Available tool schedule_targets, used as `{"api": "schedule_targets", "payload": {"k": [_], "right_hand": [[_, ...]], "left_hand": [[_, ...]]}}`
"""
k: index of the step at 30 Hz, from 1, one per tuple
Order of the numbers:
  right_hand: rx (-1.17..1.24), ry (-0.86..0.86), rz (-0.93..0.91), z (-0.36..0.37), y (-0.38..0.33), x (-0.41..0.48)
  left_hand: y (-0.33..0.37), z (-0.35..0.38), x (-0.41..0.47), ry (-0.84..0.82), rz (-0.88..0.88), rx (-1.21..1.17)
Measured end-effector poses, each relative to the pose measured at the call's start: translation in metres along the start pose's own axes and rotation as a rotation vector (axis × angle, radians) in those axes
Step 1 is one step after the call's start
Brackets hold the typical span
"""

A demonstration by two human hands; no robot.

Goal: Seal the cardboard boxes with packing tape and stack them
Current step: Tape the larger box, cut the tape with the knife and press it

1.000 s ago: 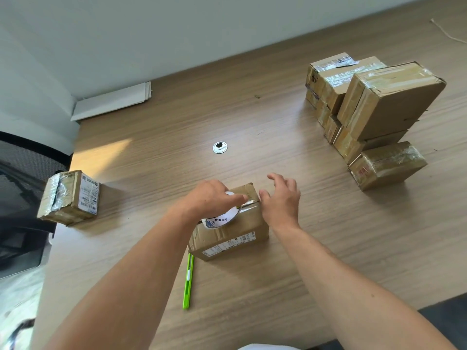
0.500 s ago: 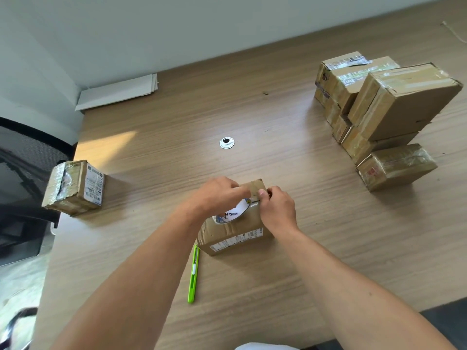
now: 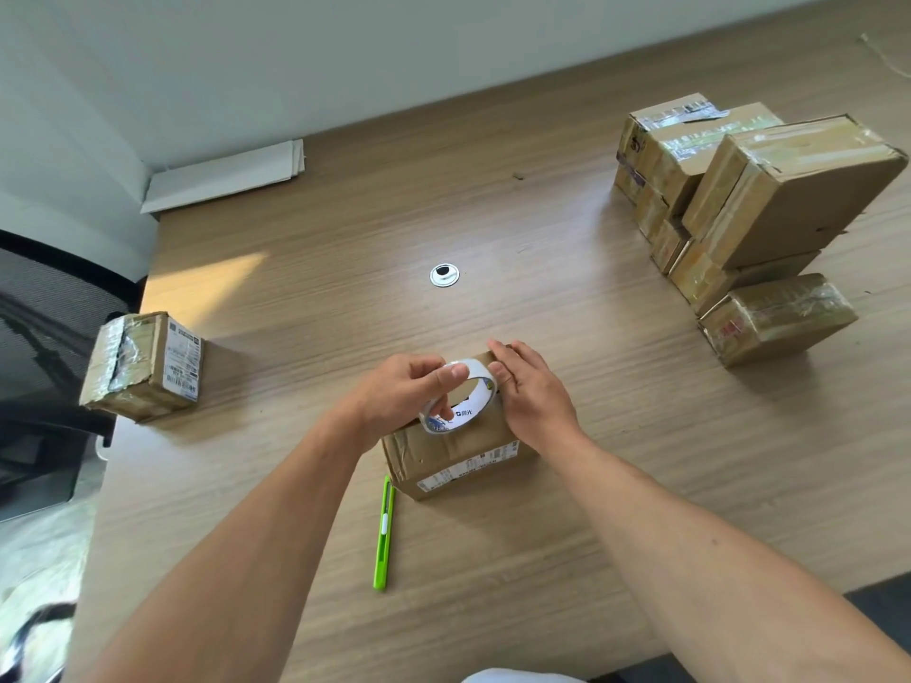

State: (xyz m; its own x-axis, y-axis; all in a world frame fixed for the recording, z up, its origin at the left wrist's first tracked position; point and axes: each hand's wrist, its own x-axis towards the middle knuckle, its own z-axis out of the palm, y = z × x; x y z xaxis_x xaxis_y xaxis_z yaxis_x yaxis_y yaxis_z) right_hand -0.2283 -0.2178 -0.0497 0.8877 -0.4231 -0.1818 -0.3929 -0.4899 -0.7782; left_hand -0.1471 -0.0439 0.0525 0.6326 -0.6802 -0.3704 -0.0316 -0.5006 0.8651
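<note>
A small cardboard box (image 3: 443, 453) with a white label strip sits on the wooden table (image 3: 567, 436) in front of me. Above its top my left hand (image 3: 399, 396) grips a roll of clear packing tape (image 3: 468, 404) with a white core, thumb on the roll's rim. My right hand (image 3: 530, 391) lies flat on the box's far right top edge, fingers straight, beside the roll. A stack of several taped boxes (image 3: 769, 199) stands at the far right. One more taped box (image 3: 143, 364) sits at the table's left edge.
A green utility knife (image 3: 383, 534) lies on the table just left of the box, near my left forearm. A round metal cable grommet (image 3: 444, 275) is set in the tabletop further back. Flat white sheets (image 3: 222, 177) lie at the far left corner. A black mesh chair (image 3: 44, 337) stands left.
My left hand has lifted and tilted the tape roll so its open core faces me. My right hand went from pinching at the roll to lying flat on the box's far edge.
</note>
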Motion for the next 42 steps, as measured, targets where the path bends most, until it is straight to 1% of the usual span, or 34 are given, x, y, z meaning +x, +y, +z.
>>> {"api": "schedule_targets", "payload": {"k": [4, 9, 12, 17, 21, 24, 31, 33, 37, 42], "right_hand": [[0.008, 0.013, -0.032, 0.004, 0.003, 0.004], [0.028, 0.05, -0.057, 0.007, 0.006, 0.006], [0.043, 0.059, -0.054, 0.007, 0.005, 0.005], [0.05, 0.061, -0.059, 0.007, 0.007, 0.006], [0.051, 0.042, -0.045, 0.007, 0.005, 0.006], [0.053, 0.037, -0.026, 0.004, 0.004, 0.005], [-0.022, -0.029, -0.005, -0.002, 0.001, -0.001], [-0.033, -0.037, 0.001, -0.002, -0.001, 0.0], [-0.062, -0.046, 0.013, -0.002, -0.002, 0.002], [-0.098, -0.058, 0.012, -0.001, -0.002, 0.004]], "left_hand": [[0.001, 0.002, -0.001, 0.005, 0.032, -0.094], [0.004, 0.001, 0.002, 0.011, 0.045, -0.061], [0.005, -0.001, 0.006, 0.023, 0.038, 0.007], [0.01, -0.008, 0.011, 0.02, 0.008, 0.26], [0.004, -0.007, 0.01, 0.052, 0.01, 0.339], [-0.004, -0.004, 0.004, 0.077, 0.037, 0.29], [-0.028, 0.001, -0.018, 0.09, 0.065, -0.018], [-0.032, 0.003, -0.022, 0.111, 0.085, -0.061], [-0.031, 0.0, -0.022, 0.141, 0.091, 0.004], [-0.032, -0.019, -0.02, 0.185, 0.092, 0.168]]}}
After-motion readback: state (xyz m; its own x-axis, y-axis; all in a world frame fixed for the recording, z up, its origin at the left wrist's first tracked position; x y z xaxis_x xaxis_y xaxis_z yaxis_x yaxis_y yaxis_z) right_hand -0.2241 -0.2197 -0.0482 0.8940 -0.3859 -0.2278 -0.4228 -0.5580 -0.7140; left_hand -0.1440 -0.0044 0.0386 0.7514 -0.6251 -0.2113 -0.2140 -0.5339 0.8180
